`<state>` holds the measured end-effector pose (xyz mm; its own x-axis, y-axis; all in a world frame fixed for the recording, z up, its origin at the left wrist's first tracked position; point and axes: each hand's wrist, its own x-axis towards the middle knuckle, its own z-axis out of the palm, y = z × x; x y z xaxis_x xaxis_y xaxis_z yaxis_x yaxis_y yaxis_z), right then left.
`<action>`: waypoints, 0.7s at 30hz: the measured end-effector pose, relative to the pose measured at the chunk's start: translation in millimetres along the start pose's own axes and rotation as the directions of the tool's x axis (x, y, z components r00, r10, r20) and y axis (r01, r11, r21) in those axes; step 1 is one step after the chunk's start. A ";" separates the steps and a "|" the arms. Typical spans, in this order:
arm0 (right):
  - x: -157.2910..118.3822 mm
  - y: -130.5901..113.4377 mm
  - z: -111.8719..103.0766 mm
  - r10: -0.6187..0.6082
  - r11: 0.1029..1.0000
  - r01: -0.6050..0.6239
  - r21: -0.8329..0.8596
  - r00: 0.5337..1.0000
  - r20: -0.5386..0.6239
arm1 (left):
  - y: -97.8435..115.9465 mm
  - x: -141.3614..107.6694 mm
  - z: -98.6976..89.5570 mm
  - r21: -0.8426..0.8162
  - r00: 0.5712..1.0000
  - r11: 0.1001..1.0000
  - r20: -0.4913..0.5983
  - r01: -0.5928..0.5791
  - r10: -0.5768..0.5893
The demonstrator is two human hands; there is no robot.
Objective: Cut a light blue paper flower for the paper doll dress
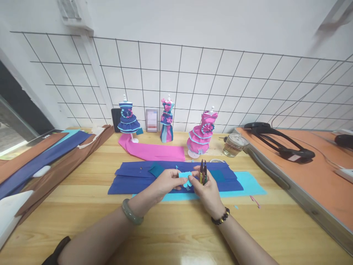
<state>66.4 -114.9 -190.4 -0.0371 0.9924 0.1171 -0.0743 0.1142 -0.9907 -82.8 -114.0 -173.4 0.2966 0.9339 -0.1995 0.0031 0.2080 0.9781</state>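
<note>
A small light blue piece with a scalloped edge [185, 178] is pinched between my two hands, above dark blue crepe paper [127, 184]. My left hand [167, 183] grips its left side between thumb and fingers. On its right side, my right hand [206, 189] holds it with thumb and finger. Scissors [203, 173] also rest in my right hand, with their dark blades pointing up and away. Light blue paper [250, 183] lies under the dark blue paper. Teal pieces [156, 170] lie on top of it.
Three small dress forms stand behind, in blue [128, 117], mixed colours [167, 121] and pink [202, 133]. Pink paper [157, 151] lies before them. A lidded cup [235, 145] stands at right, near a black headset [281, 143] on an orange surface. Brown paper [63, 167] lies left.
</note>
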 end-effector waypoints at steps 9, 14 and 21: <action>-0.9 -0.7 -0.2 0.016 1.000 -0.017 0.026 0.998 0.062 | 5.4 -1.3 -4.5 0.077 0.998 0.996 0.032 -0.047 0.045; -1.0 1.4 0.7 -0.005 1.000 0.005 0.030 1.000 -0.005 | 5.7 -2.5 -0.4 0.027 0.999 0.999 0.036 -0.025 0.024; -2.7 -0.4 3.4 0.002 1.000 -0.001 0.017 0.999 -0.050 | 4.0 -5.0 7.6 -0.185 1.000 0.982 -0.004 0.018 -0.019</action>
<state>63.1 -117.8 -190.1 0.0123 0.9937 0.1117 -0.0907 0.1123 -0.9895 -77.0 -120.0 -168.0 0.2923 0.9310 -0.2186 -0.1687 0.2752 0.9465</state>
